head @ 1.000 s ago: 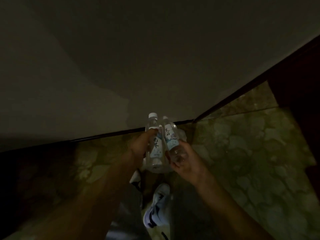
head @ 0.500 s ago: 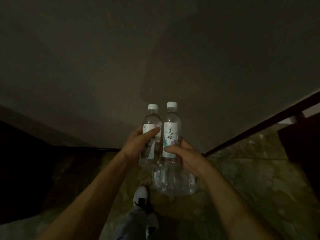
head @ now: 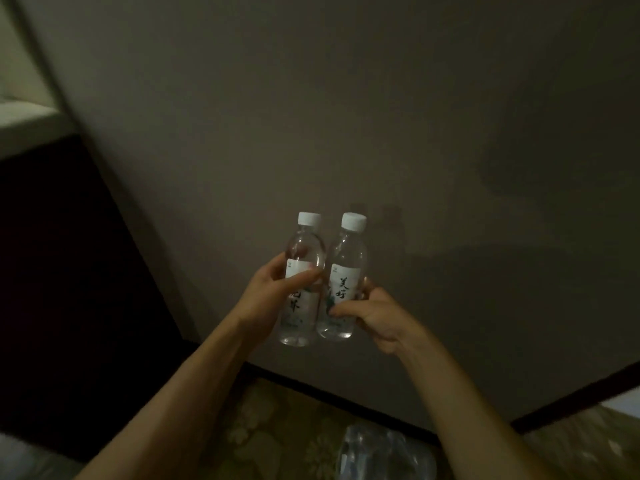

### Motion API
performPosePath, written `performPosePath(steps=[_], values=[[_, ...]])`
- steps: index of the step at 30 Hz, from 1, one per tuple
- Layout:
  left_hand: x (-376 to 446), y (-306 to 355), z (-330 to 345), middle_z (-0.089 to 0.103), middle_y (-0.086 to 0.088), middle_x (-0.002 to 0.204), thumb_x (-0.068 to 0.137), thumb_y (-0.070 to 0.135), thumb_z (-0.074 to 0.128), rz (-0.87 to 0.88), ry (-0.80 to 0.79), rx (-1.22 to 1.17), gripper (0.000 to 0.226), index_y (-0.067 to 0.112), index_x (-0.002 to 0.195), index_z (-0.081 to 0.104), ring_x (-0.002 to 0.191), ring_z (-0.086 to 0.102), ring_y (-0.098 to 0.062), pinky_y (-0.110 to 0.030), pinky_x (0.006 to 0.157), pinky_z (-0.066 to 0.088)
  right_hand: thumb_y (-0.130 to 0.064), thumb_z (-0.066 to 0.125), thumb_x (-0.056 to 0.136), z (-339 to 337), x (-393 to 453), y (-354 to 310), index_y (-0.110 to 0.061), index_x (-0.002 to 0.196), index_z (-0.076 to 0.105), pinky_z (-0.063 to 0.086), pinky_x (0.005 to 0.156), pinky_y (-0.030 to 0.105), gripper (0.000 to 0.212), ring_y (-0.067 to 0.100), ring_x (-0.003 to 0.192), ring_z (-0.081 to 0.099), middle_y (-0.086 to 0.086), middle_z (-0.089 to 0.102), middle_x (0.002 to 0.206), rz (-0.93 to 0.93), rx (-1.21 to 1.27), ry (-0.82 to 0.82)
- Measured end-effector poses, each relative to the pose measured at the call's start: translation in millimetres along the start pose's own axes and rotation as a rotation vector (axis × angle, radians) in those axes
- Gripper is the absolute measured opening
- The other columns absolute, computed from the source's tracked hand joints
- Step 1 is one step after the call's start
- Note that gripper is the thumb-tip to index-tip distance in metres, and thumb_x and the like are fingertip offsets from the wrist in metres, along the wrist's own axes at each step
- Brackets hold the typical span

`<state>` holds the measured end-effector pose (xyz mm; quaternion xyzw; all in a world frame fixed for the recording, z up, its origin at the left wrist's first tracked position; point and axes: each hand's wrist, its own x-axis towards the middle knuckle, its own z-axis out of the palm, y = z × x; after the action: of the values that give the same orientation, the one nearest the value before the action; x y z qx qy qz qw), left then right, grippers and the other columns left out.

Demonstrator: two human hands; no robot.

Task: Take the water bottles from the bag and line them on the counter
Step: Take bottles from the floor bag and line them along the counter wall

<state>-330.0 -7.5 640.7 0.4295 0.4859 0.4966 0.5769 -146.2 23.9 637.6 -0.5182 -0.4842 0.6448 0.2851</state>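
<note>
Dim light, view down along both forearms toward a plain grey wall (head: 381, 116).

Left hand (head: 273, 296) grasps a clear water bottle (head: 302, 282) around the middle, thumb laid across the white label, fingers wrapped behind it. Right hand (head: 375, 315) grasps a second bottle (head: 343, 282) low on the body, thumb curled over the lower label, fingertips showing past its far side. Both bottles are held in the air, roughly upright, tilted slightly toward each other at the base, white caps on, the sides touching or nearly so; exact contact is hard to tell. Each label bears dark brush lettering.

Below the hands, at the bottom edge, a crumpled clear plastic bag (head: 384, 452) lies on the patterned stone floor (head: 277, 427). What is inside it cannot be made out. A dark baseboard (head: 329, 396) runs along the foot of the wall. At the left stands a dark cabinet front (head: 69, 289) with a pale ledge (head: 27, 126) above it.
</note>
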Motion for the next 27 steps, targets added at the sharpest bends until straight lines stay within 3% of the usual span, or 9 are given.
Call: performPosePath(steps=[3, 6, 8, 14, 18, 21, 24, 27], values=[[-6, 27, -36, 0.072, -0.009, 0.113, 0.087, 0.023, 0.068, 0.072, 0.052, -0.012, 0.04, 0.019, 0.126, 0.059, 0.104, 0.07, -0.028, -0.046, 0.086, 0.057, 0.01, 0.073, 0.071, 37, 11, -30, -0.012, 0.115, 0.056, 0.052, 0.095, 0.039, 0.053, 0.024, 0.104, 0.066, 0.009, 0.069, 0.108, -0.075, -0.02, -0.059], [-13, 53, -80, 0.072, -0.008, 0.112, 0.083, 0.025, 0.073, 0.142, 0.144, 0.014, 0.046, 0.017, 0.126, 0.057, 0.103, 0.071, -0.026, -0.046, 0.087, 0.057, 0.008, 0.073, 0.072, 84, 22, -57, -0.012, 0.116, 0.056, 0.054, 0.072, 0.025, 0.051, 0.015, 0.091, 0.069, 0.005, 0.071, 0.101, -0.151, -0.056, -0.094], [-19, 71, -112, 0.072, -0.007, 0.111, 0.079, 0.025, 0.078, 0.187, 0.221, 0.022, 0.053, 0.015, 0.126, 0.055, 0.101, 0.071, -0.024, -0.047, 0.089, 0.057, 0.009, 0.072, 0.073, 119, 31, -73, -0.011, 0.116, 0.057, 0.052, 0.065, 0.021, 0.05, 0.011, 0.084, 0.069, 0.003, 0.072, 0.096, -0.209, -0.057, -0.106], [-54, 135, -231, 0.075, -0.009, 0.101, 0.069, 0.025, 0.087, 0.361, 0.423, 0.142, 0.053, 0.012, 0.112, 0.058, 0.093, 0.073, -0.026, -0.048, 0.082, 0.06, 0.003, 0.076, 0.073, 254, 61, -123, -0.008, 0.118, 0.057, 0.058, 0.074, 0.029, 0.051, 0.013, 0.088, 0.072, 0.005, 0.074, 0.098, -0.363, -0.092, -0.166], [-84, 178, -305, 0.075, -0.005, 0.094, 0.058, 0.041, 0.091, 0.442, 0.536, 0.333, 0.06, 0.019, 0.105, 0.06, 0.084, 0.074, -0.018, -0.044, 0.077, 0.061, 0.002, 0.078, 0.072, 341, 70, -155, -0.005, 0.119, 0.052, 0.055, 0.064, 0.019, 0.055, 0.012, 0.087, 0.072, 0.008, 0.072, 0.102, -0.453, -0.077, -0.209], [-102, 202, -353, 0.074, -0.004, 0.093, 0.059, 0.043, 0.088, 0.475, 0.583, 0.384, 0.059, 0.02, 0.105, 0.058, 0.081, 0.074, -0.016, -0.042, 0.075, 0.062, 0.003, 0.077, 0.073, 397, 73, -171, -0.002, 0.119, 0.049, 0.056, 0.062, 0.019, 0.054, 0.01, 0.081, 0.072, 0.011, 0.071, 0.104, -0.503, -0.049, -0.248], [-112, 214, -392, 0.074, -0.003, 0.092, 0.064, 0.037, 0.088, 0.488, 0.647, 0.399, 0.052, 0.023, 0.105, 0.059, 0.078, 0.074, -0.012, -0.036, 0.072, 0.063, 0.0, 0.079, 0.072, 442, 79, -181, 0.0, 0.122, 0.049, 0.059, 0.07, 0.025, 0.059, 0.017, 0.089, 0.073, 0.011, 0.072, 0.106, -0.539, -0.062, -0.276], [-116, 219, -428, 0.074, -0.003, 0.094, 0.066, 0.036, 0.088, 0.48, 0.691, 0.388, 0.052, 0.024, 0.107, 0.059, 0.081, 0.074, -0.013, -0.039, 0.075, 0.062, 0.001, 0.078, 0.074, 478, 86, -188, -0.007, 0.117, 0.051, 0.056, 0.063, 0.019, 0.051, 0.01, 0.083, 0.072, 0.005, 0.071, 0.101, -0.563, -0.075, -0.298]])
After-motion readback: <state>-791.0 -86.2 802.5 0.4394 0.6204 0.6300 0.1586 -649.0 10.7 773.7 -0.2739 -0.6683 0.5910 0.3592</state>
